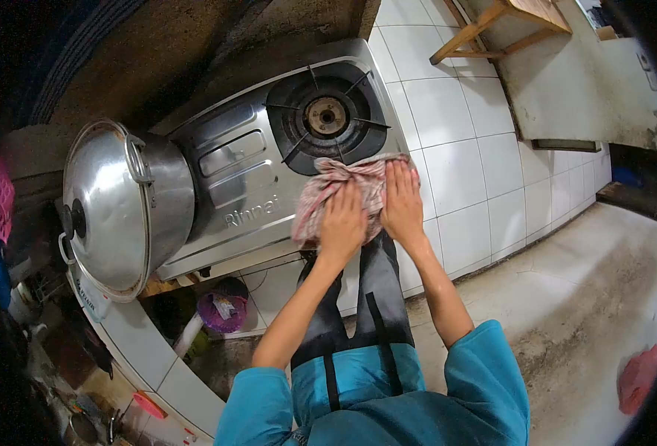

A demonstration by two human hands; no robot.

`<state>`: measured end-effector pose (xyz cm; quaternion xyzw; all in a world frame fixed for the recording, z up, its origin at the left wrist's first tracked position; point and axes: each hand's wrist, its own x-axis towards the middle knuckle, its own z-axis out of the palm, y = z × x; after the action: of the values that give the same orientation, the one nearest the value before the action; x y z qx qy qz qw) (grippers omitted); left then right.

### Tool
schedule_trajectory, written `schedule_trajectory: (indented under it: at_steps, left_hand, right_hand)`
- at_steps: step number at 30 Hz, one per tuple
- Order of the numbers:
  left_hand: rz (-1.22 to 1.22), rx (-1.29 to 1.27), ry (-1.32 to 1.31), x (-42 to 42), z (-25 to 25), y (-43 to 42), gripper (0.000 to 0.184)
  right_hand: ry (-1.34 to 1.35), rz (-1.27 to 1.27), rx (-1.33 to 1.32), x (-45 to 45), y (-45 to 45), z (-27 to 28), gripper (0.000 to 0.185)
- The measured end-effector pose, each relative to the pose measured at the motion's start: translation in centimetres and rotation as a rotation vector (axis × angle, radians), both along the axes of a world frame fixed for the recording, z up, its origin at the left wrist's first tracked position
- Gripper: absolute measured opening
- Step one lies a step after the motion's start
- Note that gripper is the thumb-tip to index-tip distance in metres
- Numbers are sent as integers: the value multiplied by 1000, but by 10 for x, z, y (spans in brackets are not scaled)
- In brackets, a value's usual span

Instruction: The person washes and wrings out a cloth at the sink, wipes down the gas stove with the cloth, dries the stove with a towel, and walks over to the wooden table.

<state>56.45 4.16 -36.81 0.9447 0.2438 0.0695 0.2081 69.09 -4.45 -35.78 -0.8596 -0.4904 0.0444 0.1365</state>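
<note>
A red-and-white checked cloth (317, 204) lies bunched on the front right part of a steel gas stove (239, 182), just in front of the round burner (327, 117). My left hand (345, 215) presses on the cloth's middle, with its fingertips sunk into the folds. To its right, my right hand (402, 199) holds the cloth's right side near the stove's edge, its fingers fairly straight and close together. Both thumbs are mostly hidden. Black pan supports surround the burner, with their front partly beside the cloth.
A large lidded aluminium pot (120, 204) covers the stove's left side. White wall tiles (447, 171) run along the right, with a wooden stool (492, 30) above. A purple basket (222, 311) sits below the stove, and a red plastic bag (640, 377) lies on the floor.
</note>
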Motion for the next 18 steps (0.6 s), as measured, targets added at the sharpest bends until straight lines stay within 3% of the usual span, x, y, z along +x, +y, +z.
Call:
schedule_trajectory:
  at_steps: [4, 11, 16, 18]
  left_hand:
    - [-16, -65, -49, 36, 7, -6, 60]
    - [-7, -77, 56, 27, 17, -33, 63]
    - [46, -101, -10, 83, 8, -29, 61]
    - [108, -61, 6, 107, 5, -34, 59]
  right_hand:
    - [31, 99, 80, 30, 7, -6, 48]
    - [174, 237, 84, 20, -30, -2, 41]
    - [386, 220, 195, 80, -6, -4, 51]
    - [405, 355, 178, 114, 0, -7, 54]
